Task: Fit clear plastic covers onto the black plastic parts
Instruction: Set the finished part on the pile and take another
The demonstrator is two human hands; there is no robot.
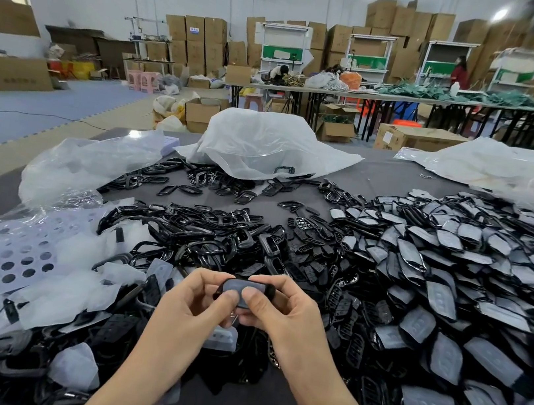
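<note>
Both hands are working at centre-bottom, just above the near edge of the grey table point(380, 174). The left hand point(195, 299) is gripping the left end of one black part point(269, 291), fingers curled behind it and thumb point(230, 296) bent over the front. The right hand point(280, 312) is pinching the right end the same way, with its thumb point(250, 295) pressing on the front face. A clear cover point(241, 287) is lying across the front of that part, right under both thumb tips; whether it is fully seated is hard to tell. The part is being held off the table, roughly level, with its long side running left-right. Directly behind the hands a heap of bare black frames point(220, 230) is spreading across the middle of the table. To the right a big pile of covered parts point(454, 282) is filling that side. On the left, loose clear covers point(71, 294) are lying next to a white perforated basket point(19, 252) wrapped in film. A crumpled plastic bag point(267, 143) is sitting at the far side, partly over more black frames.
</note>
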